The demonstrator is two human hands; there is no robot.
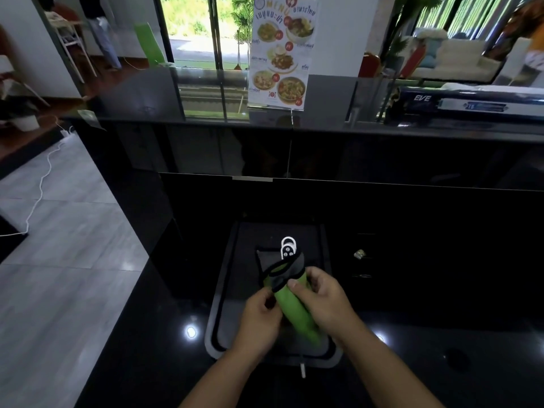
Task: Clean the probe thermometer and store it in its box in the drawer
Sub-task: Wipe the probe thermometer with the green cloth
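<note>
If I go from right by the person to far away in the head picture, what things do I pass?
Green cloth in both hands → white thermometer → menu poster.

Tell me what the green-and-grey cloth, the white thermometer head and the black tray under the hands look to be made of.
Green-and-grey cloth: soft fabric, likely microfibre, matte; it folds and wraps limply, with a dark stitched edge.
White thermometer head: apparently hard moulded plastic, smooth, with a loop and dark buttons.
Black tray: rigid, probably plastic, semi-matte; its raised rim catches a dull sheen.
Both hands, left and right, grip the cloth.
</note>
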